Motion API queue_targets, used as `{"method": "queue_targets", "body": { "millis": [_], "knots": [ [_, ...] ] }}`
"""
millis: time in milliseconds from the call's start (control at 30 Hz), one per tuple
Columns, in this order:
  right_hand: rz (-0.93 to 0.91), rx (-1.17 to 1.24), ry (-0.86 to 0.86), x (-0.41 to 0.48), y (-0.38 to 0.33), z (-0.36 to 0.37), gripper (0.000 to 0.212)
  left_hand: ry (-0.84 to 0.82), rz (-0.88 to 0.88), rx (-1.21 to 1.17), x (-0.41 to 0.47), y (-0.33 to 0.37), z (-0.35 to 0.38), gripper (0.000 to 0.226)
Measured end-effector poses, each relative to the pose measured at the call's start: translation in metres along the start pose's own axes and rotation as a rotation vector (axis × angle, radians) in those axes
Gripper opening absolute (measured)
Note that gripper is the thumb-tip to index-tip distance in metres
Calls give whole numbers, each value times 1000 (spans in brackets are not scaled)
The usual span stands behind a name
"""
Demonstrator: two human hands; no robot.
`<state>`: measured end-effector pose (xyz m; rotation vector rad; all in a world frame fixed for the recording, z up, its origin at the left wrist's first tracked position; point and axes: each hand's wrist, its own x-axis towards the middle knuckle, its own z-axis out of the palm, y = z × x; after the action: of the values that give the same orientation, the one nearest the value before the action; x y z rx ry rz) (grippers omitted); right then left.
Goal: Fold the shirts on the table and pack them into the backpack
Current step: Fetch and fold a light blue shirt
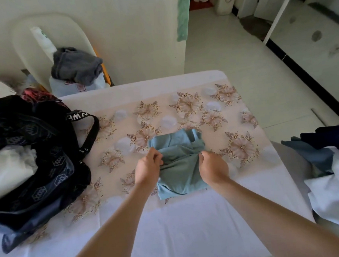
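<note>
we count one light blue shirt [180,173] on the table [171,233], partly folded, lying near the middle where the flowered cloth meets the plain white cloth. two hands are on it: the left hand [147,168] pinches the fabric at the shirt's left edge with curled fingers, and the right hand [213,167] pinches a bunched fold at its right edge, the two hands apart by about the width of the shirt. we see one backpack [48,165], dark with a pale hexagon print, lying open at the left side of the table, with one white garment [8,172] showing inside its mouth. its one black strap [89,133] loops out onto the flowered cloth toward the shirt but does not touch it; a strip of flowered cloth shows between them. at the right edge of the table sits one pile of clothes [330,170], in which we make out three pieces: a navy one, a blue-grey one and a white one, well apart from the shirt. beyond the far edge of the table one grey garment [75,64] is heaped on a chair. the far right corner of the table is rounded, with pale floor [229,55] beyond it.
</note>
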<state>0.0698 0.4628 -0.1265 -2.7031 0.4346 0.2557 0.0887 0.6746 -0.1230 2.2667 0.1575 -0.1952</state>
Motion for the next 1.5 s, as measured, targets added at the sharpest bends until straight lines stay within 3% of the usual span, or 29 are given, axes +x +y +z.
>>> {"method": "queue_targets", "body": {
  "millis": [67,167,233,333,400,467,533,567,667,800,900,1000,1100,1200,1333,1500],
  "knots": [
    [41,3,-18,4,3,2,36,50,44,75,8,1,-3,14],
    [128,33,-93,15,0,0,38,129,447,149,3,12,1,19],
    [157,22,-107,18,-4,-2,39,12,681,213,-10,8,10,22],
    [119,18,-59,16,-4,1,32,-274,599,428,-20,-16,17,54],
    [-84,-13,125,8,0,4,19,-364,532,582,-22,-26,15,66],
    [-487,-66,337,0,6,4,26,-397,533,665,-22,-23,14,70],
    [-873,-100,274,-12,15,2,31,-422,513,704,-23,-19,11,77],
    [-946,-167,158,-18,21,0,44,-419,506,706,-24,-19,8,82],
    [-832,-404,-150,-23,39,1,88,-310,548,663,-33,-26,1,96],
    [-668,-284,-309,-16,27,-7,100,-244,693,609,-48,-36,2,86],
    [-550,-194,-322,-17,14,-13,88,-221,542,383,-47,-35,1,64],
    [-389,-172,-341,-14,1,-34,51,-207,269,162,-40,-19,-12,39],
    [-247,135,-430,-3,-4,-56,28,-175,82,-10,-30,-5,-27,11],
    [-90,365,-351,9,3,-62,34,-151,-75,8,-17,-2,-28,13],
    [-27,326,-198,23,3,-44,23,-100,-188,41,-3,1,-17,23],
    [-3,286,-132,34,-2,-32,27,-14,-334,-26,14,15,-3,24]
  ]
}}
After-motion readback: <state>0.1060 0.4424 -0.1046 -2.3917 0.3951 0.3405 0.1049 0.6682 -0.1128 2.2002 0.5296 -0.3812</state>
